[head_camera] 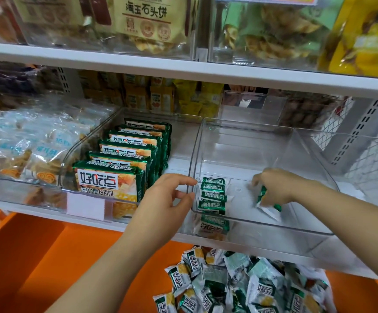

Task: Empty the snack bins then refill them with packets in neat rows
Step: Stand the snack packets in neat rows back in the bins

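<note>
A: Nearest us, what is that heap at the bottom?

B: A loose pile of small packets (240,283), green and white, lying on the orange surface (47,256) below the shelf (138,71).

A: And the hands?

B: The left hand (165,199) is half open, fingers loosely curled, fingertips at the left wall of the clear bin (307,159). It holds nothing. Its forearm rises from the lower left, outside the bin. The right hand (276,188) reaches in over the bin's front rim from the right, palm down, fingers closed around one small packet (268,204) that touches the bin floor.

A: What does that bin contain?

B: Mostly bare floor. A short row of small packets (212,195) stands against its left wall, at the front.

A: And its neighbours?

B: The left bin (88,143) holds a neat row of large green packs (124,161), upright, one behind another (same brand lettering as the small ones). Further left, clear-wrapped biscuits (32,145) lie jumbled.
</note>
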Demonstrator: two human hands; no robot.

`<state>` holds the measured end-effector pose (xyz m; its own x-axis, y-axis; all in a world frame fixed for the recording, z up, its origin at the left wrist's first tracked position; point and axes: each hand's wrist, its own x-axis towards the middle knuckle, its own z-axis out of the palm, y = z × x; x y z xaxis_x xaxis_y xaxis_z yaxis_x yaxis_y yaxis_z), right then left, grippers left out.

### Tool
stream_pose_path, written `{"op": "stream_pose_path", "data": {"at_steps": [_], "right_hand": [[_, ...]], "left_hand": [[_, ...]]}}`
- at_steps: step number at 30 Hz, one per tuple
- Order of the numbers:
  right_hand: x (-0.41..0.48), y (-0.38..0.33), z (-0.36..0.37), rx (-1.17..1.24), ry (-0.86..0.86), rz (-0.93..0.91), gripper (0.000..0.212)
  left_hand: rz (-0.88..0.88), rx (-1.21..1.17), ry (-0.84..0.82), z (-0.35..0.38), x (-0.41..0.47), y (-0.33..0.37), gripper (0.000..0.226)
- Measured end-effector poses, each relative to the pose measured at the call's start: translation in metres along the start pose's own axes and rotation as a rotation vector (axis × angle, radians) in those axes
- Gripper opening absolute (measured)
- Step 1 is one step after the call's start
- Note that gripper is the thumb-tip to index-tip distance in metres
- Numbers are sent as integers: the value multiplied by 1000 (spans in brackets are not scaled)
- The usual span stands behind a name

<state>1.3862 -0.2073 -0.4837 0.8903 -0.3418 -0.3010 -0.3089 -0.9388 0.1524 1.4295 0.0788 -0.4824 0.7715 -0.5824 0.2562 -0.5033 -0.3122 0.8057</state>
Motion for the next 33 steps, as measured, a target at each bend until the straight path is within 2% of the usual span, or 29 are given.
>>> {"op": "stream_pose_path", "data": {"at_steps": [2,6,11,13,19,21,24,26,28,30,31,33], "right_hand": [[1,0,-3,103,90,4,61],[2,-4,-1,107,55,26,59],[1,-5,2,89,20,54,27],[1,-3,-1,159,46,67,28],[-30,-11,-35,670,454,-14,8],[-48,-25,-44,944,519,-46,3],[-73,-54,-47,1473,395,-111,11],[-90,-73,-46,1673,258,-166,14],[-103,-86,-45,1805,143,-218,16],[-112,-91,-44,1861,54,-228,19],[-115,-91,-43,1813,40,-226,20],[-119,-87,-45,1552,123,-217,30]], "left_hand": [[-2,1,-1,-1,0,0,22],[-13,-9,1,-1,1,0,21],[-13,-11,-6,-1,0,1,21],[-9,-4,-10,-1,0,0,21],[11,99,25,2,0,5,19],[40,108,79,3,-1,10,17],[64,62,89,6,-5,23,29],[18,-62,65,9,-8,32,34],[-53,-261,57,10,-10,39,30],[-79,-383,64,8,-11,41,28],[-78,-403,67,6,-10,40,26],[-56,-386,74,1,-9,38,28]]}}
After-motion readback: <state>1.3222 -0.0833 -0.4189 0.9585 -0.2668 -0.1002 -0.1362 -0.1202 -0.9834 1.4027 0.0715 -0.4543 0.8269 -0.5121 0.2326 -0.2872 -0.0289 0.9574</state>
